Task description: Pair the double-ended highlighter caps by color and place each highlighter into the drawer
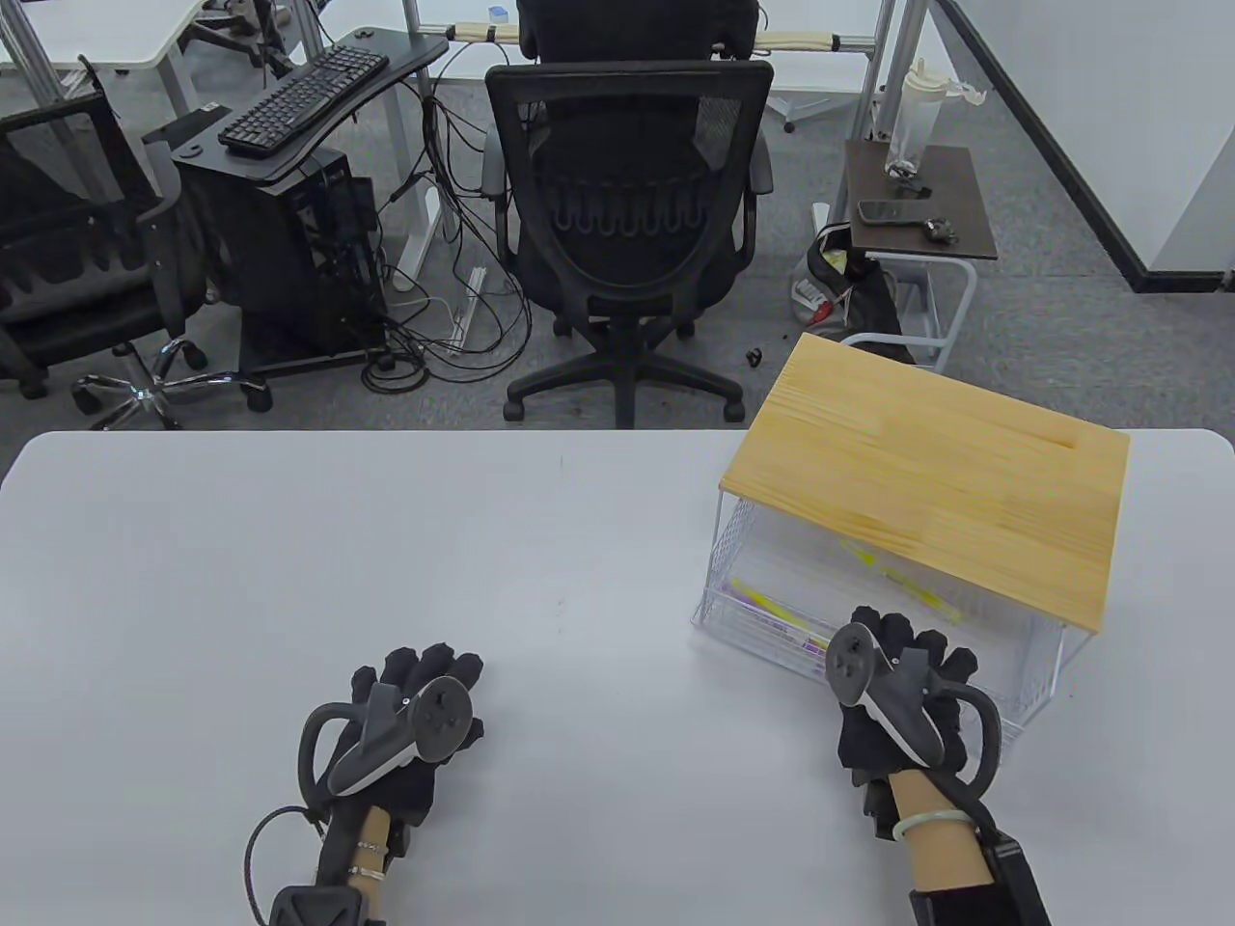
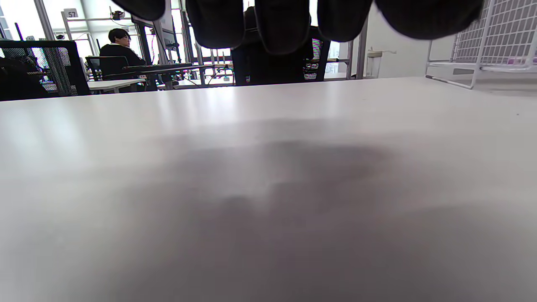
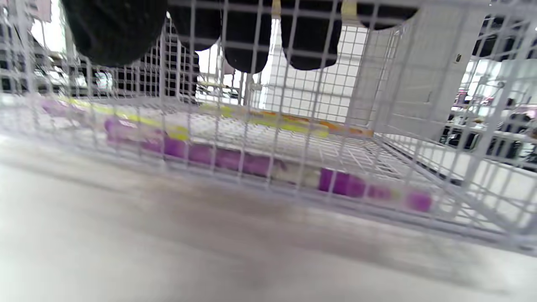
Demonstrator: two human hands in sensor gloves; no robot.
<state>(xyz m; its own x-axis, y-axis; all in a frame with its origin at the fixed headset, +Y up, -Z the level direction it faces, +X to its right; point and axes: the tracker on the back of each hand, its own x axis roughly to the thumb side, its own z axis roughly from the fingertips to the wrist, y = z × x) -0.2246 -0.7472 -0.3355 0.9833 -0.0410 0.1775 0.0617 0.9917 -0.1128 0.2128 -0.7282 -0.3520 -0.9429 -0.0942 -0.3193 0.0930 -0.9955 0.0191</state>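
Note:
A white wire drawer (image 1: pixel 762 641) stands pulled out toward me under a rack with a wooden top (image 1: pixel 926 482) at the table's right. Inside lie several capped highlighters: a purple one (image 3: pixel 235 161) along the front wall, a yellow one (image 3: pixel 138 121) behind it, and a yellow-and-orange one (image 3: pixel 293 123) farther back. My right hand (image 1: pixel 907 656) grips the drawer's front wall, with its fingers (image 3: pixel 310 42) hooked over the rim inside the mesh and the thumb outside. My left hand (image 1: pixel 420 694) rests on the bare table and holds nothing, its fingers (image 2: pixel 281 25) hanging relaxed.
The white table (image 1: pixel 386 550) stretches left of the rack. The rack's wire frame (image 2: pixel 482 37) shows at the right of the left wrist view. Beyond the far edge stand a black office chair (image 1: pixel 627 193), a computer desk, and a small side table (image 1: pixel 917 203).

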